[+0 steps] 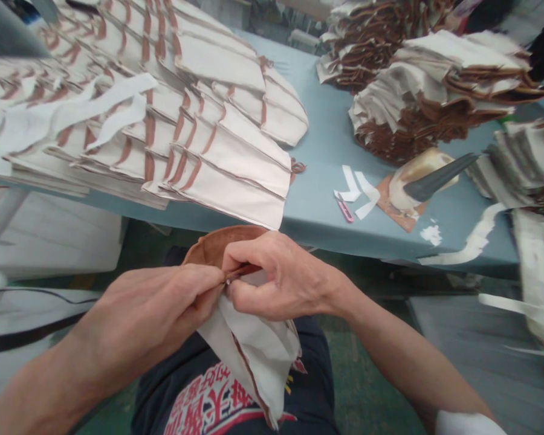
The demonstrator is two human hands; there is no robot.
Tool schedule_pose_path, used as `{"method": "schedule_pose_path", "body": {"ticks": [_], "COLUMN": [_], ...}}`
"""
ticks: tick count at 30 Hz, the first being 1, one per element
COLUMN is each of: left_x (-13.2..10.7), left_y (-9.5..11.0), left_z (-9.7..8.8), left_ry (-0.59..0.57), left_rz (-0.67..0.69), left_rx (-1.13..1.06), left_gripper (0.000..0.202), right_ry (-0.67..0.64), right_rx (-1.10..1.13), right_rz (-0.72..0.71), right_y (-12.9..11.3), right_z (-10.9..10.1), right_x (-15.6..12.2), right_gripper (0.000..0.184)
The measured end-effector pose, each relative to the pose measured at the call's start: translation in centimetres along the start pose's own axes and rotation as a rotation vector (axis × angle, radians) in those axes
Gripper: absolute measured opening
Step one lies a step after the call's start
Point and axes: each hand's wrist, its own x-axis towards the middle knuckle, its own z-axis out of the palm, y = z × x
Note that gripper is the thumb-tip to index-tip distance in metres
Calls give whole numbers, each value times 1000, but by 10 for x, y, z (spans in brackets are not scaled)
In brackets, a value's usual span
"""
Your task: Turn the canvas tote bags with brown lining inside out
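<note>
Close in front of my body, both hands pinch a brown and off-white fabric piece (263, 356). Its brown part bulges out beyond my fingers, and its pale part hangs down over my dark printed shirt. My left hand (163, 302) has thumb and forefinger pressed together on the fabric's edge. Right beside it, nearly touching, my right hand (285, 278) has curled fingers gripping the same edge. A tiny pale spot shows between the fingertips; I cannot make out what it is.
On the blue table (317, 187) lie overlapping off-white pieces with brown strips (236, 175), white strips (104, 109) across them. Farther right are piled brown-and-white pieces (417, 96), a pink thread snipper (344, 207), cut white strips (367, 193), and a glue-smeared container with a dark handle (439, 175).
</note>
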Motion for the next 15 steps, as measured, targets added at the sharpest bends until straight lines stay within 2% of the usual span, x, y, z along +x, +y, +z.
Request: {"method": "schedule_pose_path", "body": {"ticks": [4,7,11,13,15], "left_x": [-1,-2,-1,-2,-6], "left_y": [-1,-4,-11,-12,-9], "left_z": [-1,-3,-5,-2,2], "left_ry": [-30,-23,-83,-77,-64], "left_rz": [53,110,222,250,178], "left_rx": [-106,-106,-66,-114,-183], "left_gripper": [40,48,38,33,32], "right_ry": [-47,-108,-160,-175,-209], "right_rx": [194,347,507,571,623], "right_rz": [57,112,248,313,319], "right_y": [3,4,5,6,8], "right_z": [2,3,4,5,6], "right_x": [-1,-3,-6,-7,-7], "right_gripper": [3,3,8,10,14]}}
